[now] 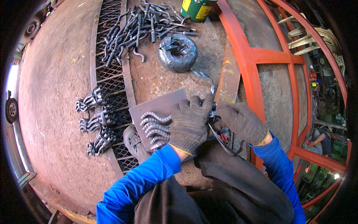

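My left hand (189, 125), in a dark knit glove, lies over a row of bent steel rods (153, 125), fingers wrapped over their far ends. Their wavy ribbed ends poke out to its left, above a flat metal plate (151, 106). Close to its thumb, my right hand (242, 121), gloved too, is closed with fingers curled on a black plastic strap (223, 141); its fingertips are partly hidden. The strap's loose end hangs below the hands. Beyond them sits a wrapped roll of strapping (177, 53), with a length trailing toward my hands.
Three tied bundles of bent rods (99, 121) lie at the left, by a metal grating (112, 80). A heap of loose rods (143, 28) lies at the far side, near a green bucket (197, 9). An orange steel frame (248, 67) stands at the right. My shoe (132, 140) rests beside the plate.
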A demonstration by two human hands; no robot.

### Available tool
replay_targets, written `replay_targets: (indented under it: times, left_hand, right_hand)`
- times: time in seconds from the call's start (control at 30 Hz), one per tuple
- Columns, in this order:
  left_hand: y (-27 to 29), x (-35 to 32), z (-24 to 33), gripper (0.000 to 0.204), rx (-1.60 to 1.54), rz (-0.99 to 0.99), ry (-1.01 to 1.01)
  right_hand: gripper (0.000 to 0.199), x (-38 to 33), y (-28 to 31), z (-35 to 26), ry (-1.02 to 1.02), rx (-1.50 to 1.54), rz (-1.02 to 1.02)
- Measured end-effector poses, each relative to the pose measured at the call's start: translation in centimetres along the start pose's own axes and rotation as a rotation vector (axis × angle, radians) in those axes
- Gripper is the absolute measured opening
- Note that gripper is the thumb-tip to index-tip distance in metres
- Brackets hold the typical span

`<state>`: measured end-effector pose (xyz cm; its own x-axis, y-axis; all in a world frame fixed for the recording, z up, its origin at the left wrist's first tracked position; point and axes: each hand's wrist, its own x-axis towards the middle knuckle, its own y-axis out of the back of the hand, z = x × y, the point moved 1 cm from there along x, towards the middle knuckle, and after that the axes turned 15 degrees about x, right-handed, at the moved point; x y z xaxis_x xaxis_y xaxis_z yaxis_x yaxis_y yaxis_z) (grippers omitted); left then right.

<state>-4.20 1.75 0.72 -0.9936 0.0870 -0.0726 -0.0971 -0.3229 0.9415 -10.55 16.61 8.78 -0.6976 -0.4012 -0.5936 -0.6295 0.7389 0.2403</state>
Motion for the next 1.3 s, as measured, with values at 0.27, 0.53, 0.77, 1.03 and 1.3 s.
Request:
replay_targets:
  times: [0.27, 0.53, 0.77, 1.03, 1.3]
  left_hand:
    - [-0.7, -0.1, 0.0, 0.065, 0.027, 0.121, -0.03]
    - [-0.7, -0.4, -0.3, 0.052, -0.124, 0.214, -0.031]
    - [-0.1, -0.3, 0.1, 0.048, -0.064, 0.16, 0.01]
    - [-0.5, -0.3, 0.1, 0.046, -0.115, 0.151, 0.012]
    - [-0.9, -0.5, -0.1, 0.046, -0.16, 0.192, 0.027]
  right_hand:
    - [0.028, 3.0, 1.2, 1.2, 0.61, -0.531, -0.046]
    - [0.032, 3.9, 1.0, 0.3, 0.067, -0.074, 0.018]
    - [0.037, 4.3, 0.2, 0.3, 0.101, 0.014, 0.036]
    - [0.033, 3.9, -0.6, 0.6, 0.051, 0.193, 0.117]
    - [0.034, 3.4, 0.3, 0.9, 0.206, 0.045, -0.067]
